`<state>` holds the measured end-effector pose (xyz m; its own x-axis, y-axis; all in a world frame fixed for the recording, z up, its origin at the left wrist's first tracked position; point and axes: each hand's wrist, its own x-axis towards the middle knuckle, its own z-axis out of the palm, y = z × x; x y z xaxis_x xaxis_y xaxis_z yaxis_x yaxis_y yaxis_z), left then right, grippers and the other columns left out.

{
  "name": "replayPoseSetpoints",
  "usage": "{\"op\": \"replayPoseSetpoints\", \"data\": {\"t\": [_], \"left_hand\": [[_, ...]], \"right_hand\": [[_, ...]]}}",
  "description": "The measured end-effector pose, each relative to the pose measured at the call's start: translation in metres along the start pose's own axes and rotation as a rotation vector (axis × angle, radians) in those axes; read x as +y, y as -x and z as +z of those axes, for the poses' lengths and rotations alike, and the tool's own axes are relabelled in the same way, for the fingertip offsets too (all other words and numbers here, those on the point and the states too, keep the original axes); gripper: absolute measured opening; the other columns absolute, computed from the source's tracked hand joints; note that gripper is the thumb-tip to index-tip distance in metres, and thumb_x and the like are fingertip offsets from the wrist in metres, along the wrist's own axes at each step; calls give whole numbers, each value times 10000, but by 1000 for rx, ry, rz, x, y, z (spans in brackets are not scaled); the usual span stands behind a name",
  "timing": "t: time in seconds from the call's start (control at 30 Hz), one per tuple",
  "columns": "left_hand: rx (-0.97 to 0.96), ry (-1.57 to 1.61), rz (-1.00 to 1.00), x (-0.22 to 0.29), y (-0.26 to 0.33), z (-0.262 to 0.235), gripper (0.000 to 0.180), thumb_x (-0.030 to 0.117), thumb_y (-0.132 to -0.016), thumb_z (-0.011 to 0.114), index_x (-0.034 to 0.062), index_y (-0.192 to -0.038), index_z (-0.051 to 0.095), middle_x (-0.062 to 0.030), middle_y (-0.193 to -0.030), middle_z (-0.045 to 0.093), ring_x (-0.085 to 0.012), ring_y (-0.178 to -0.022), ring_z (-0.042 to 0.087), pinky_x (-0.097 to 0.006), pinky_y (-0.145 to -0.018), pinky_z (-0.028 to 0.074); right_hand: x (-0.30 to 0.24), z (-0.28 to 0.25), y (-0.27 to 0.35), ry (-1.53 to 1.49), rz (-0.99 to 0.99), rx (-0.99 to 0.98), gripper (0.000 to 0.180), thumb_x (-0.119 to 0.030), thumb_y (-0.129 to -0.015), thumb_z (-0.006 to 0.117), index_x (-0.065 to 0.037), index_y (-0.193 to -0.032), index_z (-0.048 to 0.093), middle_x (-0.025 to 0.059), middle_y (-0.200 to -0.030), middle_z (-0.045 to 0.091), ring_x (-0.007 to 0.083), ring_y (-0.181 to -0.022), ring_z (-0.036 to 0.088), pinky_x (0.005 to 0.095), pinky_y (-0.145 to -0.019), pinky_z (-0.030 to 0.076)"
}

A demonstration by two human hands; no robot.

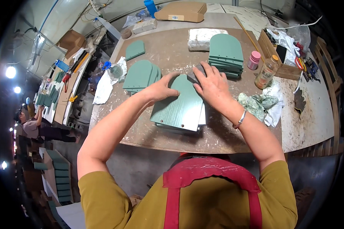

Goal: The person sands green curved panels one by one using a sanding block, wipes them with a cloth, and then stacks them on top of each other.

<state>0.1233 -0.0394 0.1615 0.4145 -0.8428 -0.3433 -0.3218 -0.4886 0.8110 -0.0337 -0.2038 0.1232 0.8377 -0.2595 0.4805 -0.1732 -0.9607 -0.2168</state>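
In front of me lies a green painted panel [181,105] with a rounded far end and two small holes near its straight near edge. It rests on other panels that show beneath it. My left hand [162,89] grips its left side, thumb on the top face. At the far right of the panel, my right hand [214,86] is bent over a dark, thin, flat piece [192,78], mostly hidden under the fingers. Stacks of similar green panels stand on both sides: a short stack [139,74] on the left, a taller stack [225,49] on the right.
A single green panel [135,49] lies farther left on the worn brown board [164,38]. To the right are a pink jar [253,60], a bottle with an orange cap [266,72] and a crumpled stained cloth [258,104]. Another person [36,124] works far left.
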Motion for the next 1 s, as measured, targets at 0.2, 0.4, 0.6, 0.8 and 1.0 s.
{"op": "replayPoseSetpoints", "data": {"t": [0.2,0.4,0.6,0.8,1.0], "left_hand": [[-40,82,36,-5,4,-4,839,98,-840,729,85,-1553,287,-165,-1375,492,-227,-1234,486,-324,-1066,396],[-25,1,11,-3,-3,-1,849,122,-840,749,85,-1552,289,-171,-1422,474,-246,-1289,468,-330,-1094,379],[27,-139,13,-4,-3,0,865,134,-835,757,90,-1556,282,-177,-1465,433,-254,-1328,437,-334,-1123,351],[-70,-4,-4,-6,-5,-5,880,119,-826,746,95,-1563,266,-162,-1478,423,-252,-1335,433,-326,-1132,337],[-116,56,-17,-7,-5,-8,899,137,-818,763,103,-1565,264,-174,-1508,385,-268,-1374,392,-338,-1154,306]], "right_hand": [[1,2,1,-44,-4,-4,534,-244,-839,723,-118,-1332,559,174,-1428,474,375,-1271,489,522,-963,424],[-2,3,1,4,-33,-11,548,-239,-853,710,-128,-1360,536,171,-1435,467,372,-1275,482,516,-970,412],[-2,3,1,5,-38,-5,549,-231,-857,705,-124,-1366,529,174,-1446,449,375,-1279,472,525,-981,401],[-2,3,1,-28,-34,-14,550,-229,-858,704,-118,-1367,527,176,-1446,446,376,-1282,465,530,-978,401],[-2,2,3,-19,-39,11,557,-225,-849,713,-117,-1362,527,170,-1443,447,375,-1271,470,526,-974,405]]}}
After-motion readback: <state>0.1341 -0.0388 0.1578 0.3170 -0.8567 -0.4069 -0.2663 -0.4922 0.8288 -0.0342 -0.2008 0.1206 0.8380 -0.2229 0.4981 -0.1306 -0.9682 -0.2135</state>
